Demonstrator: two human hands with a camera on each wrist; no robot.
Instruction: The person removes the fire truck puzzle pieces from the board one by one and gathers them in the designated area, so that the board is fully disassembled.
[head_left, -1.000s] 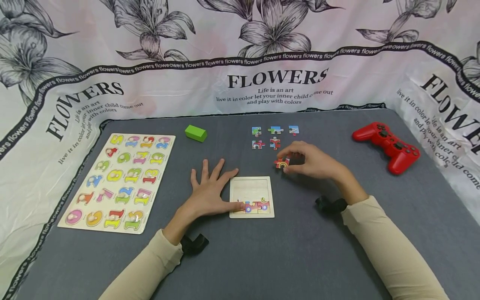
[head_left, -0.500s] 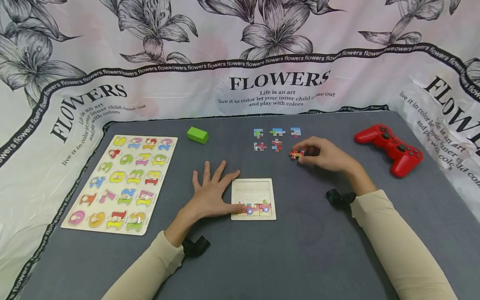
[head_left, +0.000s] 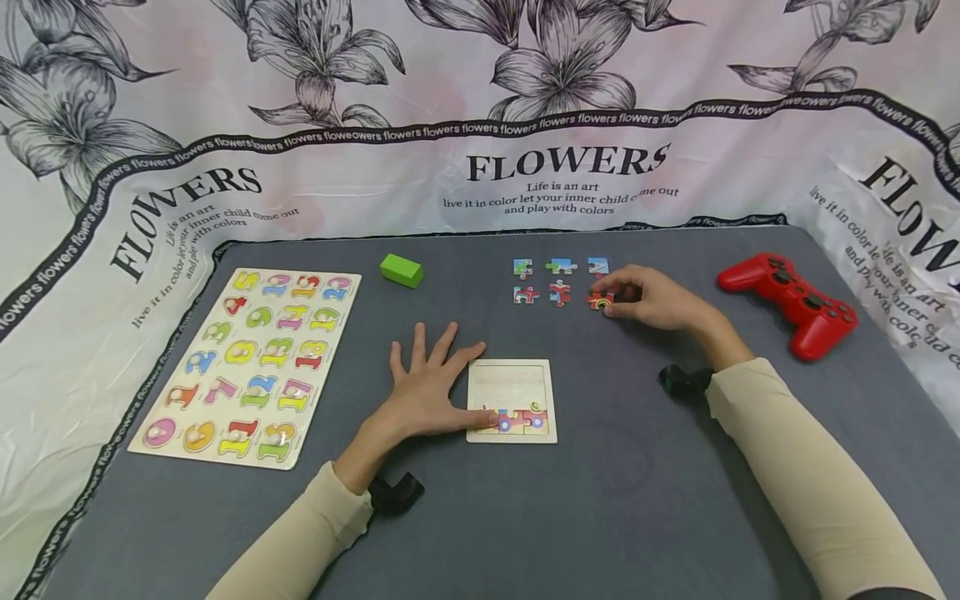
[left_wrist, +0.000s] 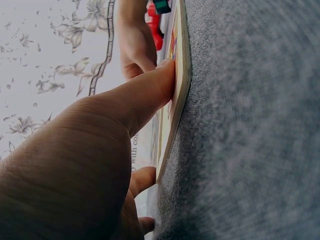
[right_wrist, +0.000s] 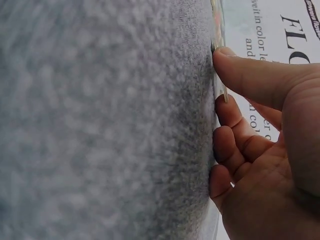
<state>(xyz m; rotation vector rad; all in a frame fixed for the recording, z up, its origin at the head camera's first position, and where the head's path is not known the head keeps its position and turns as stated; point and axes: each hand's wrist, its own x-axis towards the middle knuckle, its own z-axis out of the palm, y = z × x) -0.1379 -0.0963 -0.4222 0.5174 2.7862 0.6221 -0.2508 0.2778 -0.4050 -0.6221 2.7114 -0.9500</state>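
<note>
In the head view, my right hand pinches a red and yellow puzzle piece between thumb and fingers, low at the right end of two rows of loose puzzle pieces. The right wrist view has the thumb and fingertips close to the cloth, around the piece's thin edge. My left hand lies with fingers spread at the left side of a small wooden puzzle board. Its thumb presses on the joined pieces with a vehicle picture along the board's lower edge, covering part of them.
A large number puzzle board lies at the left. A green block is at the back, left of the loose pieces. At the right is a red game controller. A flower-printed sheet hangs behind the grey table.
My right hand has carried the red and yellow piece away from me and to the right, up to the end of the loose pieces' lower row. My left hand has kept its place on the board.
</note>
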